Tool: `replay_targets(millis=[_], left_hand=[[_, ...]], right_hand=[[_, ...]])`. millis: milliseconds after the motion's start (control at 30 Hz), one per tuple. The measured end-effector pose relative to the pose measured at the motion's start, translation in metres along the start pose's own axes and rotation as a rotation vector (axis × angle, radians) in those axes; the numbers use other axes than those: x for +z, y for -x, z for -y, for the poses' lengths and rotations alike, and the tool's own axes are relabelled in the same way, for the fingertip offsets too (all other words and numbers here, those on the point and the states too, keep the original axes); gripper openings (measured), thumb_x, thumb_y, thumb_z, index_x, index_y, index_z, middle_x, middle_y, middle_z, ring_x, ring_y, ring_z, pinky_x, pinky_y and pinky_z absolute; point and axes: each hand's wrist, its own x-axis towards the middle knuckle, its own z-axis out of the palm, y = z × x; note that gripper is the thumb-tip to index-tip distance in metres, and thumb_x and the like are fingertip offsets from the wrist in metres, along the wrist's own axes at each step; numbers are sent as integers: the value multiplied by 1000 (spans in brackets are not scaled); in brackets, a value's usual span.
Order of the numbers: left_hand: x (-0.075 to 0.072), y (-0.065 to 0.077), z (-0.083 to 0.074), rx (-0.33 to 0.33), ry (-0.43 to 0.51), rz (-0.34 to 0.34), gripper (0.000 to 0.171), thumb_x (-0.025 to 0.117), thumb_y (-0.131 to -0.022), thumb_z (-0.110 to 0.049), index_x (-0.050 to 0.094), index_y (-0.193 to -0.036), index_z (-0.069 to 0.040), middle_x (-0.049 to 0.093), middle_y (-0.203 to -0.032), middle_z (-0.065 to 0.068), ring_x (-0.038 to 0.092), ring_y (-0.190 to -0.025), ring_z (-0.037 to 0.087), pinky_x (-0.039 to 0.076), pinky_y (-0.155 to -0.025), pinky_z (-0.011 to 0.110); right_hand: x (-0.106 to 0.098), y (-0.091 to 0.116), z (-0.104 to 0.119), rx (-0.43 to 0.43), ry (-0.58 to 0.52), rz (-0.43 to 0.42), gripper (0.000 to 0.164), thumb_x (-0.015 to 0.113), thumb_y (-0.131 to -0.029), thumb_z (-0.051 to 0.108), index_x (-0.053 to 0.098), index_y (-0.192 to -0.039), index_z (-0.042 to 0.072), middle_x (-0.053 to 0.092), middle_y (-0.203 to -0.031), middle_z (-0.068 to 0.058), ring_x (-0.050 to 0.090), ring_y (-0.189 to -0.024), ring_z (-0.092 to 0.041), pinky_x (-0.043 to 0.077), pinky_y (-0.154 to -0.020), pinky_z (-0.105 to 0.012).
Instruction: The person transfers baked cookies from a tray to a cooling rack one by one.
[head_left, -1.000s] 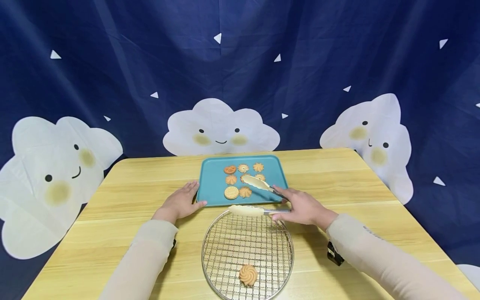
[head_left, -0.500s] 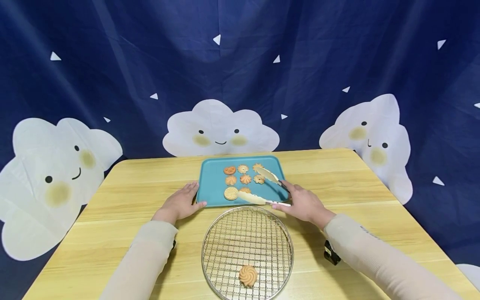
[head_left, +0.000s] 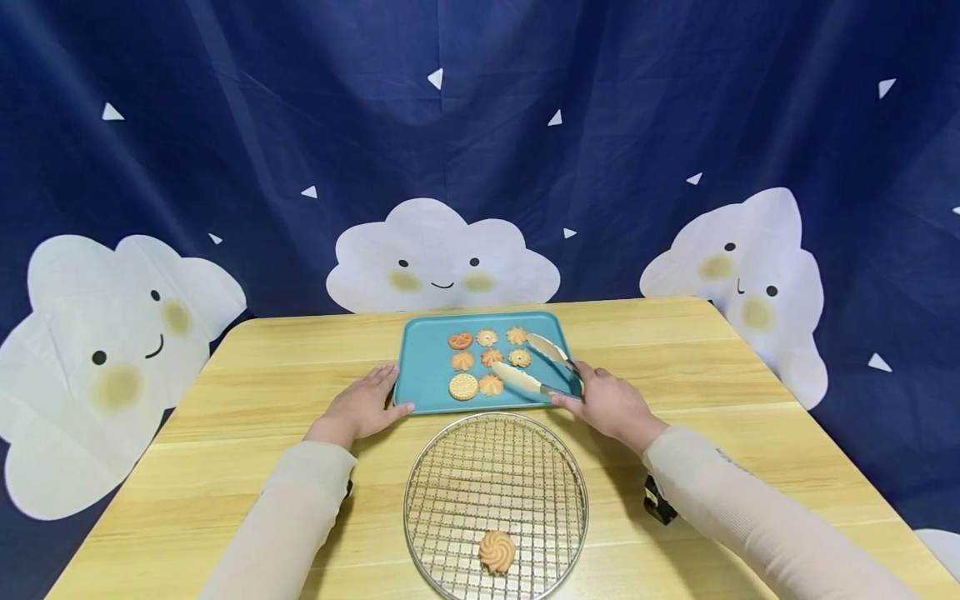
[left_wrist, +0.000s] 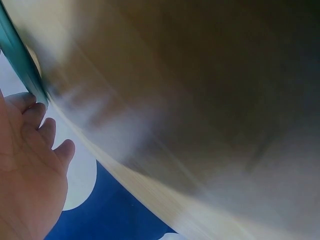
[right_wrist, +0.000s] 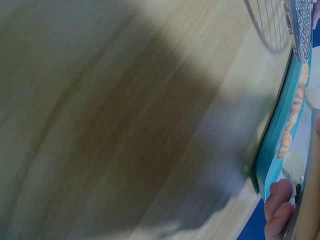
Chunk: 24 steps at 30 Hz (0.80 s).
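My right hand [head_left: 617,407] holds a pair of tongs [head_left: 522,377] with pale tips and dark metal arms. The tongs' arms are spread over the right part of a teal tray [head_left: 425,367]. From above, a flower-shaped cookie [head_left: 519,357] shows between the two tips, apparently not pinched. In the right wrist view, curled fingers [right_wrist: 278,206] wrap the tongs beside the tray. My left hand [head_left: 362,407] rests at the tray's left edge, fingers extended and thumb along the front corner. The left wrist view shows those fingertips touching the tray's rim [left_wrist: 31,75].
Several other cookies lie in rows on the tray, among them a pretzel-shaped one [head_left: 460,340] and a round one [head_left: 462,386]. A round wire rack [head_left: 491,475] stands in front, bearing one swirl cookie [head_left: 497,551]. Behind the wooden table [head_left: 300,358] hangs a blue cloud-patterned curtain [head_left: 480,108].
The tongs have moved right and away from me; the near tip has left the rack's far rim and is over the tray. My left hand and the cookies keep their places.
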Motion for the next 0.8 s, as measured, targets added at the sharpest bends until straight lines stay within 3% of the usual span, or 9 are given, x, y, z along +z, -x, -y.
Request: replay_targets(millis=[267,800], left_hand=[[-2,1,0,-3,1,4,80,46,-96,-51,23,-148,5,20,-154,21,17,-141,38,18,-114,50],[2,0,2,6,1,-9,82,46,-96,-53,23,-148,5,21,-153,22,19,-140,38,20,-113,50]], right_hand=[[-2,-6,-1,7,34,43,84,46,-92,62,35,-145,-2,59,-108,-26,62,-77,-36,53,-65,-50],[-2,-8,-2,-21,105,11,68,47,-96,53,44,-142,2,62,-108,-23,63,-82,-42,53,-63,-52]])
